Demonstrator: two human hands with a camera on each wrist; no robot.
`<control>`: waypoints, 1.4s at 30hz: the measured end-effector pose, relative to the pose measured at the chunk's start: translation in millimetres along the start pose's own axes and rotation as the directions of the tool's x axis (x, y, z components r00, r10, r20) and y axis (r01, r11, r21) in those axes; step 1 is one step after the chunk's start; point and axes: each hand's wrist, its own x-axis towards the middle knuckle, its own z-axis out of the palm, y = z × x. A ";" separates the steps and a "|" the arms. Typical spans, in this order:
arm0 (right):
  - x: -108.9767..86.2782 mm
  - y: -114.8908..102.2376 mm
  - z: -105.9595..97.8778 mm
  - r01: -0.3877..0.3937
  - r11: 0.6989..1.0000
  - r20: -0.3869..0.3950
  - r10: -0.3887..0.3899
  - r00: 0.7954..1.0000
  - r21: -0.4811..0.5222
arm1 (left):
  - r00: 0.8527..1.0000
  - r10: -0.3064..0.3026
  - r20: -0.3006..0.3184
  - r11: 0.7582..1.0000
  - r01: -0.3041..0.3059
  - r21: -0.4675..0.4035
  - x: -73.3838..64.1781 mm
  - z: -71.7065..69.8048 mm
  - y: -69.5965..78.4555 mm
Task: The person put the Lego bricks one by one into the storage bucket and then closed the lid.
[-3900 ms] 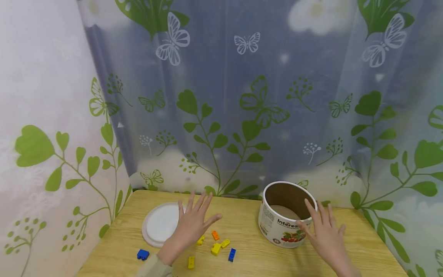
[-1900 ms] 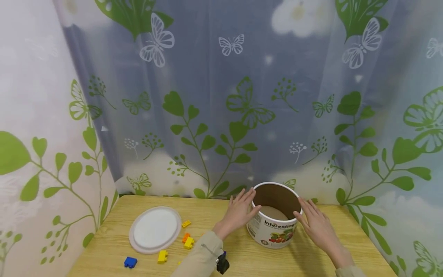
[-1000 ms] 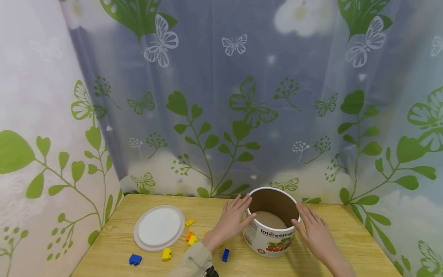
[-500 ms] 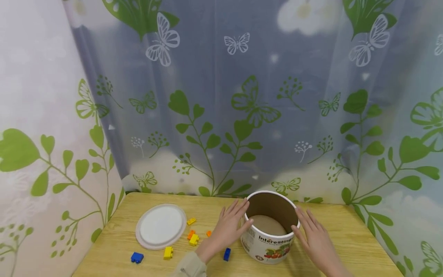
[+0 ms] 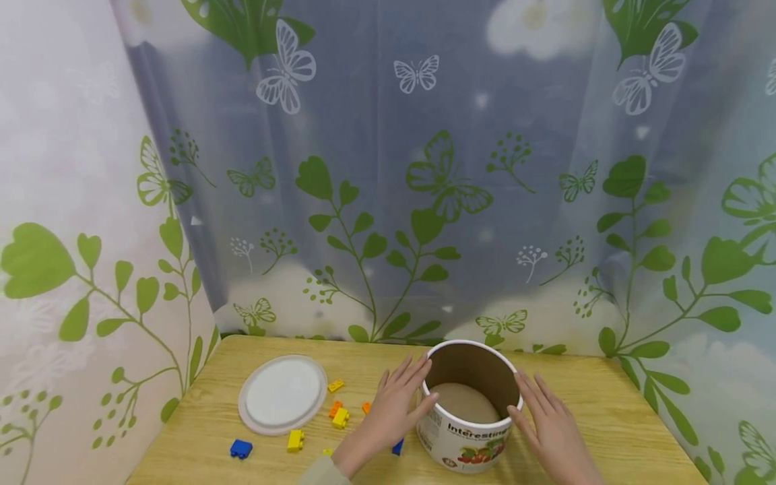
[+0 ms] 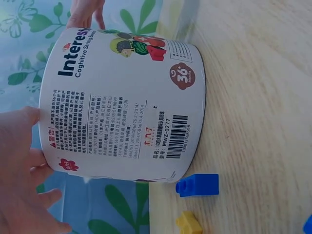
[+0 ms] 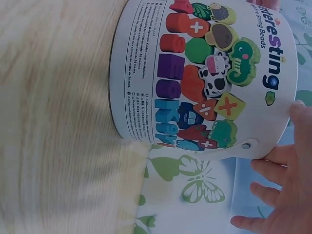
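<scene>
A round white bucket (image 5: 433,431) with printed toy pictures, marked "Interesting", stands upright on the table, its brown inside showing from above. My left hand (image 5: 391,411) lies at its left rim with fingers nearly straight and thumb at the front. On the opposite side my right hand (image 5: 548,424) touches the right rim, fingers also extended. The left wrist view shows the bucket's label side (image 6: 122,107) and a blue toy brick (image 6: 199,185) by its base. In the right wrist view, fingers (image 7: 265,195) spread past the rim.
A round white lid (image 5: 285,393) lies at the table's left. Several toy bricks are scattered between lid and bucket, including a yellow brick (image 5: 295,441) and an orange brick (image 5: 335,409). Another blue brick (image 5: 240,449) lies near the front left. A patterned curtain (image 5: 364,168) hangs behind.
The left hand has crossed from beside the lid to the bucket's left rim, and the right hand has come onto the right rim. Between them the bucket has shifted nearer and slightly left.
</scene>
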 end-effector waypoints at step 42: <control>16.5 -34.7 -14.7 0.007 0.999 0.149 -0.015 0.989 0.048 | 0.999 -0.035 0.025 0.998 0.036 -0.048 -37.6 -24.5 -17.1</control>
